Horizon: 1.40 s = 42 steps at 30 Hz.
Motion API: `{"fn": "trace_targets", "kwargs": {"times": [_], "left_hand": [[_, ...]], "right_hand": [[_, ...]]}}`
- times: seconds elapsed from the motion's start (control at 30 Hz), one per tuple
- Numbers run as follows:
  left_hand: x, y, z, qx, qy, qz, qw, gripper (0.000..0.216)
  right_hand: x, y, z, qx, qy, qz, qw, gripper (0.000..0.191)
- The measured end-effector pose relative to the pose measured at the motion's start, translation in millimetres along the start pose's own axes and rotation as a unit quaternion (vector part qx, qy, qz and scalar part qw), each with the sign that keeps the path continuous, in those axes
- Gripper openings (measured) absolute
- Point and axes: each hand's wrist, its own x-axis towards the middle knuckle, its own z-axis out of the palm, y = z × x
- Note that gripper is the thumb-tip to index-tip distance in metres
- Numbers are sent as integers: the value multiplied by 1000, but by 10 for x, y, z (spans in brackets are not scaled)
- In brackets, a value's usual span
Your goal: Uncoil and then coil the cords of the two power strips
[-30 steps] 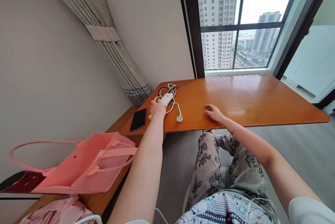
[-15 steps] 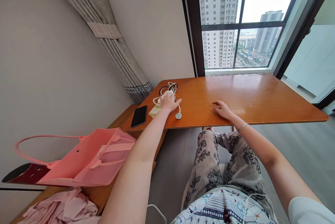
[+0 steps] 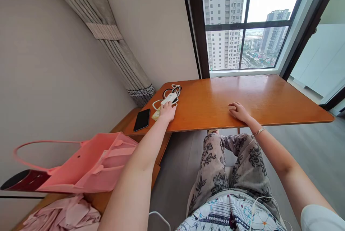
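On a shiny brown table (image 3: pixel 205 107), the left hand (image 3: pixel 167 111) has its fingers at the near end of a white corded device (image 3: pixel 169 98); if they grip it, I cannot tell. Beyond these fingers lie coiled cables (image 3: pixel 176 87), to their left 1 black phone (image 3: pixel 142 119). The right hand (image 3: pixel 239 112) keeps its fingers loosely open; beyond them is 1 window (image 3: pixel 244 26), far leftward a grey curtain (image 3: pixel 107 31).

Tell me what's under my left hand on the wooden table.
Around your left hand, a white block, looped white cable and part of a yellow patterned item show. What lies directly beneath the hand is covered.
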Motion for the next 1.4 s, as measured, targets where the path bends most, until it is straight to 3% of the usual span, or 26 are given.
{"fn": "trace_targets", "kwargs": {"times": [0.13, 0.37, 0.5, 0.67, 1.4], "left_hand": [[-31, 198, 19, -19, 34, 21, 999, 53], [-33, 1006, 1, -185, 155, 100, 965, 43], [-44, 1288, 138, -253, 170, 89, 948, 44], [-43, 1289, 234, -280, 169, 69, 943, 47], [-29, 1260, 263, -315, 172, 85, 929, 37]], "right_hand": [[-49, 84, -112, -45, 21, 3, 999, 29], [-96, 72, -108, -145, 14, 3, 989, 30], [-99, 34, -107, -178, 9, 3, 984, 30], [-99, -4, -96, -198, 1, 4, 980, 29], [-86, -138, -59, -257, -50, 3, 965, 33]]}}
